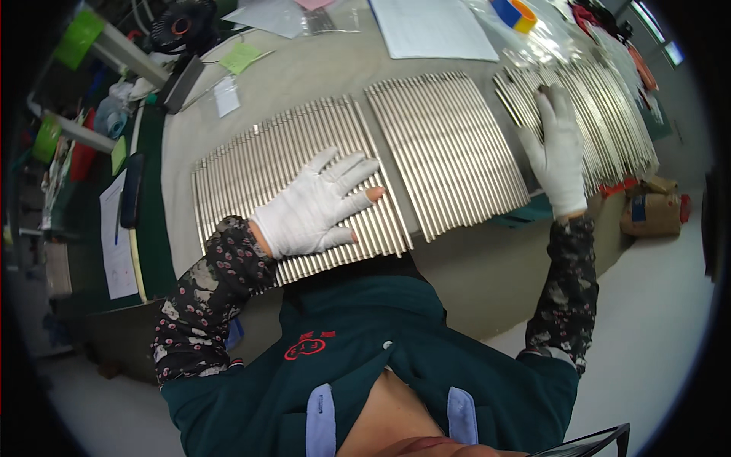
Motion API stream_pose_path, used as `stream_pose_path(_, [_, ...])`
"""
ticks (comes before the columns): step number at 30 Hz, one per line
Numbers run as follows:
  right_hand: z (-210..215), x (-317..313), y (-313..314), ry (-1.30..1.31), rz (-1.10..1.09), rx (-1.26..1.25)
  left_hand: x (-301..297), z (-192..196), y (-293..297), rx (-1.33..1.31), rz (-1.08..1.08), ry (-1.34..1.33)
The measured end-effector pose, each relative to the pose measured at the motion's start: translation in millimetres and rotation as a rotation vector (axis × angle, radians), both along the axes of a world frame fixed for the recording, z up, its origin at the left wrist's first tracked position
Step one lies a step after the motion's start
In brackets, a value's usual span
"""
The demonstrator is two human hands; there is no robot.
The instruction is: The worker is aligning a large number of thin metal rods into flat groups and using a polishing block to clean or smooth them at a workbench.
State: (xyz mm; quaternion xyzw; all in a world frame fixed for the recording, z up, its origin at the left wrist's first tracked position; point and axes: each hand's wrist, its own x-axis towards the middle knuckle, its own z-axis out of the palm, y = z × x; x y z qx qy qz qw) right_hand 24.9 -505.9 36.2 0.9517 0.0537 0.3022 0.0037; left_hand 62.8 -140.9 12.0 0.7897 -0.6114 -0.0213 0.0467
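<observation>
The pale-covered worktable [335, 67] spans the view, bearing the left row of metal rods [236, 179] at ten o'clock from the wearer's chest, the middle row [449, 152] near twelve, and the right row [613, 114] near one. The rods in the middle and right rows run lengthwise roughly eleven to five o'clock. The left hand [314, 209], gloved, lies palm down on the left row, fingers spread and grasping nothing, pointing toward two. The right hand [562, 152] lies over the right row's near-left side, far closer to it than the left; its fingers look extended toward twelve, thumb apart, with most of that row at one to three. Its underside is hidden, so contact pressure can't be told; rods beneath the left palm are covered, and the right row's far ends blur.
</observation>
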Motion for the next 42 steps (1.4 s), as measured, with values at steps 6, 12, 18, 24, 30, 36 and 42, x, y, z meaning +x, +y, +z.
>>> stream_pose_path(6, [-55,-10,51,0.489,0.662,-0.086,-10,-22,3,0.046,0.094,0.066])
stream_pose_path(12, [-82,37,57,0.603,0.994,-0.047,-14,-18,37,0.106,0.343,0.137])
stream_pose_path(18, [-82,69,95,0.581,1.193,-0.075,-20,-17,77,0.085,0.473,0.091])
stream_pose_path(24, [-88,87,141,0.519,1.413,-0.027,-30,-14,100,0.089,0.579,0.049])
stream_pose_path(30, [-85,84,169,0.514,1.482,0.018,-32,-9,101,0.026,0.655,0.103])
stream_pose_path(36, [-77,109,76,0.366,1.099,0.221,-41,-7,104,0.026,0.710,0.105])
stream_pose_path(42, [-145,87,-65,0.463,0.485,0.233,-33,2,98,-0.009,0.736,0.107])
